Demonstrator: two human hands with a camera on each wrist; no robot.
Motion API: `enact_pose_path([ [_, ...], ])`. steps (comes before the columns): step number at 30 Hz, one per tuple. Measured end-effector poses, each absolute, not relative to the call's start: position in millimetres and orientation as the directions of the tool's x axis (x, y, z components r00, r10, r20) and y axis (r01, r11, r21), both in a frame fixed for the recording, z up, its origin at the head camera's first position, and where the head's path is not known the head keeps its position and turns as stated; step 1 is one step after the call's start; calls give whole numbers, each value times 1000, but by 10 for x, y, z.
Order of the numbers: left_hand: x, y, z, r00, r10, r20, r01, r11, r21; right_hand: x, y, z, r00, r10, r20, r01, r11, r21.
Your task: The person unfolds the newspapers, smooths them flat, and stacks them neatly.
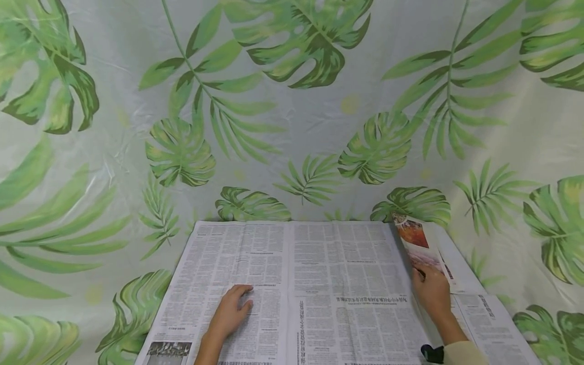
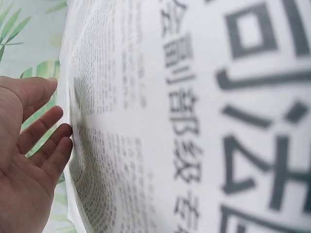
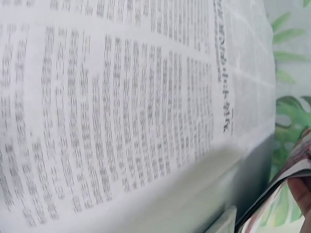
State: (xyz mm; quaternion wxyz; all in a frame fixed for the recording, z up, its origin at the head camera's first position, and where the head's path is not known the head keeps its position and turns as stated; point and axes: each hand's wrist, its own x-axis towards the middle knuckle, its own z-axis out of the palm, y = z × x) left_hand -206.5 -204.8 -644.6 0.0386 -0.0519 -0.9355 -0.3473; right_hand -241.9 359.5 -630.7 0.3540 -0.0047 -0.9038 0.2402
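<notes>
My right hand pinches a colour-printed booklet by its near end, thumb and fingers on its edge. The booklet stands tilted over the right part of the spread newspaper, an orange-red picture on its face. In the right wrist view, only the fingers and a bent edge of the booklet show at the lower right. My left hand is over the newspaper's left half, fingers loosely extended and holding nothing. In the left wrist view its fingertips lie right at the paper's surface.
More newspaper sheets lie along the right side, beside a plain white area. A leaf-patterned sheet hangs behind the table and down both sides. A black item sits at the right sleeve's cuff.
</notes>
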Motion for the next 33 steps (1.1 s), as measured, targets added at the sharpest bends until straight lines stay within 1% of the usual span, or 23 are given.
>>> enact_pose_path([
  [6, -2068, -2008, -6419, -990, 99, 103, 143, 732, 666, -2388, 3409, -6321, -763, 173, 623, -178, 870, -460],
  [14, -2090, -1915, -6416, -987, 134, 92, 160, 699, 697, -2317, 3107, -6246, -750, 78, 657, -262, 877, -403],
  [20, -2109, -1824, -6403, -975, 180, 130, 219, 676, 704, -2300, 2867, -6151, -782, 45, 621, -270, 874, -403],
  [23, -2109, -1777, -6401, -971, 204, 128, 233, 659, 715, -2291, 2747, -6151, -793, 24, 609, -285, 869, -405],
  [29, -2128, -1684, -6416, -963, 239, 129, 255, 635, 729, -2201, 2479, -6164, -819, -22, 573, -314, 853, -416],
  [33, -2130, -1617, -6417, -963, 244, 118, 247, 611, 752, -2134, 2289, -6176, -840, -37, 541, -324, 834, -446],
])
